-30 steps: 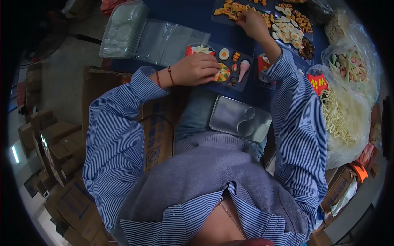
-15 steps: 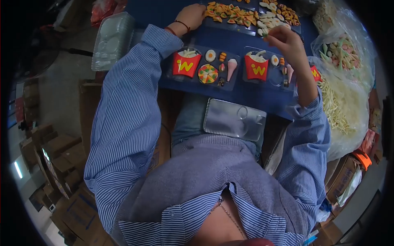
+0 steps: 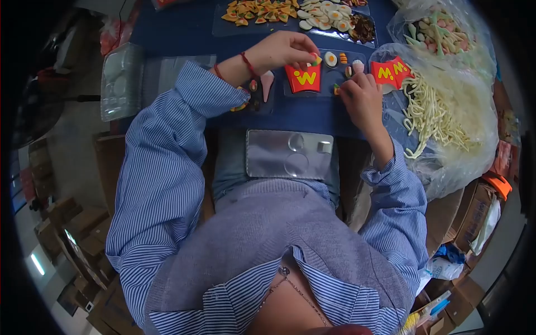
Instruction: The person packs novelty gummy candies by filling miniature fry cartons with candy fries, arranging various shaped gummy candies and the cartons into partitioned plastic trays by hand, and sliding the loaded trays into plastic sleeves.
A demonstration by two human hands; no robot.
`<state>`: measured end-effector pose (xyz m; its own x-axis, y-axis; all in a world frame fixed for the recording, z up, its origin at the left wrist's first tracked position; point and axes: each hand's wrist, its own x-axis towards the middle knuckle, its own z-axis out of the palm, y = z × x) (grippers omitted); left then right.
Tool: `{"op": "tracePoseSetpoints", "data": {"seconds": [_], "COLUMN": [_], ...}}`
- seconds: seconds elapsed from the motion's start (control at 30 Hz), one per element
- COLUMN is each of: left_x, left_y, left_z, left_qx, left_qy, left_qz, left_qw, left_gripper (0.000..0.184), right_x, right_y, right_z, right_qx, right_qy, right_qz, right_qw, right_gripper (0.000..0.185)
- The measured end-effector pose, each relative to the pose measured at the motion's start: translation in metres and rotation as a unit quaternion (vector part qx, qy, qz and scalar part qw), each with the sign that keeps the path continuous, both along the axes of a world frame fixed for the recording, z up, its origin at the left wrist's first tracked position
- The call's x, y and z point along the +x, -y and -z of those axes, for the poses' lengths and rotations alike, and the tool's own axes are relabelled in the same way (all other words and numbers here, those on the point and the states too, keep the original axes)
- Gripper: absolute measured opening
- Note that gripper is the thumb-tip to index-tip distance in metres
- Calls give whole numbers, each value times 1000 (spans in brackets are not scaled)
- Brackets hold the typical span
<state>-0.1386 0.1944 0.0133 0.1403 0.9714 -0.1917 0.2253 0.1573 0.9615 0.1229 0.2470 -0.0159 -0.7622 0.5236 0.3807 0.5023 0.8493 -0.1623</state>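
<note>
My left hand [image 3: 286, 50] is closed in a pinch on a small toy pizza slice [image 3: 317, 60], held just above a red fries box [image 3: 303, 80] in a clear plastic tray. Over the right part of that tray, my right hand [image 3: 363, 99] has its fingers pressed together. At its fingertips shows a small multicoloured piece [image 3: 336, 89] that looks like another pizza slice. Around the hands in the tray lie a toy fried egg [image 3: 330, 59], an orange layered piece [image 3: 343, 58] and a pink ice cream cone [image 3: 358, 66], partly hidden by my right hand.
My left forearm covers much of a second tray with an ice cream cone [image 3: 267, 85]. Behind are piles of pizza slices [image 3: 259, 11] and fried eggs [image 3: 325, 15]. Red fries boxes [image 3: 392, 72] and bagged fries [image 3: 432, 114] lie right. A clear tray [image 3: 289, 155] rests on my lap.
My left hand has come from the pizza slice pile to above the fries box, now with a slice. My right hand has dropped from near the egg pile to the tray. The camera view has shifted.
</note>
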Motion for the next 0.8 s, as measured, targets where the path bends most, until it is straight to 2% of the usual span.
{"op": "tracePoseSetpoints", "data": {"seconds": [0.07,0.13,0.2,0.23,0.3,0.33,0.37,0.4,0.43,0.53,0.57,0.63,0.67,0.73,0.8], "left_x": [18,26,30,31,32,31,29,26,25,10,3,-16,-26,-47,-61], "left_y": [1,4,9,13,21,25,29,33,37,49,54,65,70,78,81], "left_z": [5,3,4,5,5,2,-2,-6,-9,-4,-6,-8,-5,1,0], "left_qx": [-33,-31,22,22,53,54,-11,-75,-90,-99,-96,-90,-89,7,-27], "left_qy": [73,87,65,64,89,84,122,159,164,201,200,148,149,13,-2], "left_qz": [-3,13,22,19,18,13,10,6,-9,-44,-50,-65,-69,-88,-117], "left_qw": [997,996,997,998,994,995,992,984,982,973,974,983,982,996,993], "left_gripper": [23,22,22,22,22,22,22,21,22,23,23,22,22,19,18], "right_x": [1,4,1,-5,-22,-35,-51,-71,-93,-162,-182,-214,-222,-231,-233], "right_y": [3,2,-4,-9,-24,-35,-47,-61,-77,-114,-116,-112,-109,-101,-96], "right_z": [4,5,-1,-9,-32,-39,-37,-35,-32,-10,-6,-4,-1,4,13], "right_qx": [1,4,-192,-192,-195,-154,-154,-155,-153,-107,-105,-102,-101,-96,-62], "right_qy": [0,2,-130,-131,-232,-233,-239,-204,-168,-41,-42,56,57,88,63], "right_qz": [-8,-16,3,0,24,2,-6,-32,-58,-87,-93,-55,-59,-70,-74], "right_qw": [1000,1000,973,973,953,960,959,966,972,990,989,992,991,989,993], "right_gripper": [14,15,14,14,10,10,10,11,14,18,18,19,19,20,20]}}
